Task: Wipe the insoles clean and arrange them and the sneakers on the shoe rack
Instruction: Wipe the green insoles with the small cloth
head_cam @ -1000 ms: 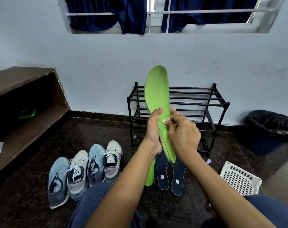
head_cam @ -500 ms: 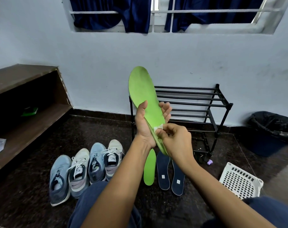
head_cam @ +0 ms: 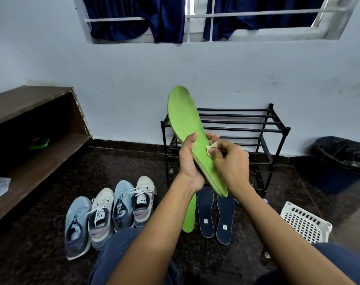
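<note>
My left hand (head_cam: 188,163) curled round the upright green insole (head_cam: 187,128), my right hand (head_cam: 231,163) pinching a small white wipe (head_cam: 211,148) against it, shoe rack (head_cam: 247,128) behind

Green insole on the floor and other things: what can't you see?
- Head view: floor green insole, top half hidden behind the left forearm.
- Wipe, mostly tucked in the right hand; too small to tell cloth from tissue.
- Green thing on the wooden shelf: too dark.
- Black bin, cut by the right edge.
</note>
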A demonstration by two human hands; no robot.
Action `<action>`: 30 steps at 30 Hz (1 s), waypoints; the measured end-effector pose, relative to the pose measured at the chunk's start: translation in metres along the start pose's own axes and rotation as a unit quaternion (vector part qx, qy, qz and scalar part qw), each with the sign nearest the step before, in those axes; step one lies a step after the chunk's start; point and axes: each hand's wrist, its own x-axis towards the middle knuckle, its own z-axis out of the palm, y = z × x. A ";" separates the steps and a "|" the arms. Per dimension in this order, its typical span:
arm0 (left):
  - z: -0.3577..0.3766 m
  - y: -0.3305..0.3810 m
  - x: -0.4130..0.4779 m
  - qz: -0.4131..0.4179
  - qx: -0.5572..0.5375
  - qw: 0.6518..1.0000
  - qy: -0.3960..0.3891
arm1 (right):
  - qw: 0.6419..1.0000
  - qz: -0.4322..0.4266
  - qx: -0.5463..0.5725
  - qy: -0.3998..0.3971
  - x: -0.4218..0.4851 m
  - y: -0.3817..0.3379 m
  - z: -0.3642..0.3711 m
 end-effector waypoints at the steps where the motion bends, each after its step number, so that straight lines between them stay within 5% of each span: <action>1: 0.000 0.003 0.000 0.002 -0.005 1.000 -0.010 | 1.000 -0.011 0.022 -0.004 0.000 -0.001 0.000; 18: -0.009 0.039 0.001 0.025 -0.116 0.984 -0.131 | 0.979 -0.165 -0.064 -0.096 -0.025 -0.021 -0.011; 24: -0.010 0.035 0.002 0.038 -0.149 0.976 -0.155 | 0.965 -0.252 -0.074 0.006 -0.025 -0.015 -0.004; 30: -0.010 0.034 0.004 0.054 -0.158 0.975 -0.147 | 0.961 -0.272 -0.036 -0.027 -0.027 -0.017 -0.007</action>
